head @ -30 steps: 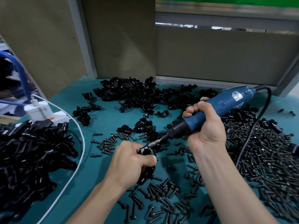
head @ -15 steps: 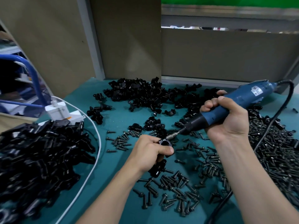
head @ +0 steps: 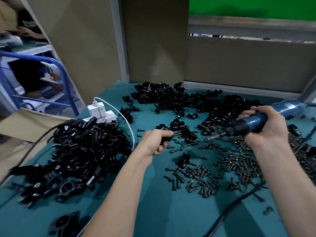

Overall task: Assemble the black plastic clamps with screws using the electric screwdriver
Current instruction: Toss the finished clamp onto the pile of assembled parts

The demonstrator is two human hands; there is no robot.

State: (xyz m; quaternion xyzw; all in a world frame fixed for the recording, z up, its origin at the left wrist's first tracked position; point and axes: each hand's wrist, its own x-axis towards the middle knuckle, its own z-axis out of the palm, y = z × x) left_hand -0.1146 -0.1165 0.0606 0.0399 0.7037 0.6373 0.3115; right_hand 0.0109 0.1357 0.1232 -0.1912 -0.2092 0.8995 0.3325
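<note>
My left hand (head: 154, 141) grips a black plastic clamp (head: 166, 138) just above the teal mat, near the table's middle. My right hand (head: 266, 126) holds the blue electric screwdriver (head: 256, 123), its bit (head: 213, 137) pointing left and clear of the clamp by a wide gap. A single clamp (head: 184, 159) with a screw in it lies on the mat between my forearms. Loose black screws (head: 201, 177) are scattered below and to the right.
A big heap of black clamps (head: 82, 151) fills the left side, another pile (head: 171, 98) lies at the back. A white power strip with charger (head: 99, 112) and white cable sit back left. The screwdriver's black cord (head: 239, 200) crosses the front right.
The screwdriver bit has come off the clamp and my right hand has pulled away to the right. My left hand has carried the clamp leftward. The camera has swung left.
</note>
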